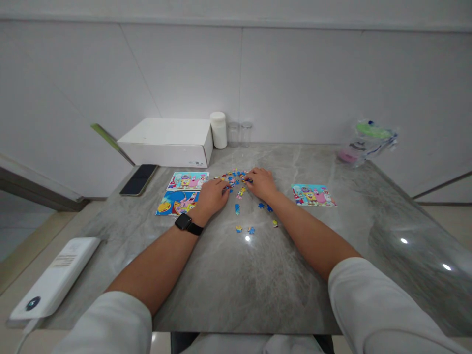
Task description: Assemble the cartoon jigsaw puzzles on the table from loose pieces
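Observation:
A pile of small colourful jigsaw pieces [234, 178] lies on the grey marble table [236, 275]. My left hand [213, 194], with a black watch on its wrist, rests at the pile's left edge, fingers curled over some pieces. My right hand [260, 182] lies at the pile's right edge, fingertips on the pieces. Whether either hand grips a piece is hidden. Several loose pieces [250, 229] are scattered nearer me. Two cartoon picture cards [182, 192] sit left of my left hand, another card [313, 194] to the right.
A white box [167, 141] stands at the back left, with a white jar [219, 130] and two clear jars [239, 133] beside it. A dark phone [139, 179] and a white power bank [55, 278] lie on the left. Plastic bags [367, 140] sit at the back right.

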`<state>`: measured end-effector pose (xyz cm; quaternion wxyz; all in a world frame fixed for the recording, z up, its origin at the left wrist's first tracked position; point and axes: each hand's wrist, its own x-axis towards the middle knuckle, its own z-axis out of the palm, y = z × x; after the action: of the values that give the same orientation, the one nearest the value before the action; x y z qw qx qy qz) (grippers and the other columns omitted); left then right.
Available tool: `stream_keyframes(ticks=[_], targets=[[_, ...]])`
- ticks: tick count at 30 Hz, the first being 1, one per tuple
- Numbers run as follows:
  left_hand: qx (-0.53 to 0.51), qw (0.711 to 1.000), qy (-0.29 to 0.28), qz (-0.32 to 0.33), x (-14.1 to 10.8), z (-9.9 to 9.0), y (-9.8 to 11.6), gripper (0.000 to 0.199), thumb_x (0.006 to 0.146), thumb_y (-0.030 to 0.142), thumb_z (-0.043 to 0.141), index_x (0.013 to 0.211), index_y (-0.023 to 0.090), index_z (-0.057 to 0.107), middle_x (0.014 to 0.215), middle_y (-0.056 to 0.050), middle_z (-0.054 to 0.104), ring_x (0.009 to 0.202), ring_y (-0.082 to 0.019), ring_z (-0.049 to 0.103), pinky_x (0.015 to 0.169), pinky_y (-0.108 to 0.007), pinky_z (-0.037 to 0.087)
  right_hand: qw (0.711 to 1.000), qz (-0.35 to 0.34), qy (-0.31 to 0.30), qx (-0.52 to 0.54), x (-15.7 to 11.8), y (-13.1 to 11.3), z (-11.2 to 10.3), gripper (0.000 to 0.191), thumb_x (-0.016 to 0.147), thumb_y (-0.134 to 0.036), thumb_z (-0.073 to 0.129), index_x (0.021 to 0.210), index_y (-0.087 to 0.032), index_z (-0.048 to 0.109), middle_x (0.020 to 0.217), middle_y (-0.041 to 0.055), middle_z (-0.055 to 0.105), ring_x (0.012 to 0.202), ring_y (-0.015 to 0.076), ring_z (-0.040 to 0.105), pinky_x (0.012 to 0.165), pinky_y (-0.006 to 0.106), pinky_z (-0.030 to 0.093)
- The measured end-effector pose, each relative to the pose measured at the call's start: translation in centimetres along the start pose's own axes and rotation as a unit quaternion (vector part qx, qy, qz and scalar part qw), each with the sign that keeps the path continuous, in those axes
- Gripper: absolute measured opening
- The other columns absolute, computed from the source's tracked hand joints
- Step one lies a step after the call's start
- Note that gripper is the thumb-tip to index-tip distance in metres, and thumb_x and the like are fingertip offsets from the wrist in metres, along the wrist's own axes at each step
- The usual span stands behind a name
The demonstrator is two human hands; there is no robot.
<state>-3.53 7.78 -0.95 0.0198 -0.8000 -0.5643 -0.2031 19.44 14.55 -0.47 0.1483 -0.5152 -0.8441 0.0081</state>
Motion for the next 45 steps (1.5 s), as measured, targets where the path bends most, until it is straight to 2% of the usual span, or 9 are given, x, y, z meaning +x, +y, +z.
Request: stream_keyframes(ticks=[7,10,13,17,21,31,38,42,45], targets=[[-0.008,1.0,-0.001,-0.006,-0.2,0.0,-0.4,0.025,0.1,0.028,0.059,0.118,0.022,0.074,0.114,-0.011,0.073,0.107,-0.028,0.067,0.096,-0.041,0.052,0.999,-0.037,0.003,0.031,-0.7,0.8,0.0,0.023,0.096,-0.023,0.062,0.109,-0.024,0.08,0.122,0.0104,0.072,0.116,0.0291,0.059,0.101,0.043,0.041],[-0.014,1.0,-0.012,-0.002,-0.1,0.0,-0.6,0.026,0.1,0.026,0.059,0.12,0.022,0.074,0.115,-0.011,0.073,0.109,-0.028,0.066,0.098,-0.042,0.052,0.997,-0.058,0.019,0.04,-1.1,1.2,-0.1,0.027,0.095,-0.018,0.06,0.114,-0.022,0.079,0.122,0.0117,0.073,0.116,0.0296,0.06,0.102,0.044,0.042],[-0.027,0.999,-0.023,0.007,0.0,0.1,-0.7,0.025,0.1,0.027,0.058,0.117,0.022,0.076,0.114,-0.011,0.073,0.109,-0.028,0.066,0.099,-0.043,0.053,0.994,-0.099,0.017,0.049,-1.4,1.3,0.0,0.029,0.097,-0.022,0.061,0.12,-0.025,0.079,0.126,0.0111,0.072,0.118,0.0298,0.059,0.104,0.045,0.042],[-0.033,0.999,-0.032,0.013,0.1,0.2,-0.8,0.025,0.1,0.027,0.058,0.112,0.023,0.079,0.11,-0.01,0.072,0.107,-0.027,0.066,0.097,-0.042,0.054,0.988,-0.142,-0.006,0.054,-1.6,1.3,0.3,0.025,0.097,-0.03,0.066,0.116,-0.029,0.082,0.134,0.0095,0.069,0.125,0.0307,0.056,0.109,0.048,0.039],[-0.025,0.999,-0.034,0.014,0.0,-0.1,-0.8,0.026,0.099,0.027,0.057,0.11,0.022,0.08,0.109,-0.011,0.072,0.105,-0.027,0.066,0.096,-0.043,0.054,0.987,-0.15,-0.015,0.057,-1.6,1.5,0.2,0.024,0.095,-0.028,0.067,0.114,-0.028,0.082,0.136,0.0094,0.068,0.128,0.031,0.055,0.111,0.049,0.038],[0.01,0.999,-0.028,-0.018,0.0,-0.3,-1.0,0.02,0.096,0.023,0.056,0.103,0.02,0.075,0.107,-0.011,0.073,0.102,-0.027,0.067,0.092,-0.04,0.055,0.988,-0.147,-0.03,0.043,-2.1,1.4,-1.2,0.03,0.089,-0.014,0.062,0.111,-0.024,0.081,0.126,0.0102,0.071,0.121,0.0295,0.058,0.108,0.046,0.039],[-0.002,0.999,-0.016,-0.043,0.0,-0.3,-1.2,0.028,0.093,0.017,0.055,0.115,0.019,0.072,0.113,-0.012,0.073,0.107,-0.028,0.067,0.096,-0.042,0.055,0.976,-0.207,-0.031,0.056,-2.3,0.7,-1.0,0.029,0.09,-0.017,0.063,0.109,-0.029,0.082,0.132,0.0069,0.069,0.126,0.03,0.056,0.109,0.048,0.038],[-0.006,0.999,-0.005,-0.041,-0.1,-0.2,-1.2,0.035,0.094,0.019,0.055,0.125,0.019,0.07,0.118,-0.013,0.07,0.109,-0.028,0.066,0.098,-0.043,0.054,0.98,-0.188,-0.028,0.06,-2.2,0.8,-0.8,0.028,0.091,-0.014,0.06,0.103,-0.027,0.082,0.129,0.0075,0.071,0.124,0.0293,0.057,0.109,0.047,0.039],[-0.016,1.0,-0.01,-0.004,-0.1,0.1,-0.9,0.036,0.1,0.028,0.055,0.132,0.023,0.07,0.123,-0.012,0.066,0.111,-0.028,0.064,0.101,-0.044,0.053,0.983,-0.17,-0.013,0.061,-2.1,0.9,-0.7,0.032,0.092,-0.012,0.058,0.11,-0.024,0.081,0.125,0.0091,0.072,0.121,0.0287,0.059,0.108,0.046,0.041]])
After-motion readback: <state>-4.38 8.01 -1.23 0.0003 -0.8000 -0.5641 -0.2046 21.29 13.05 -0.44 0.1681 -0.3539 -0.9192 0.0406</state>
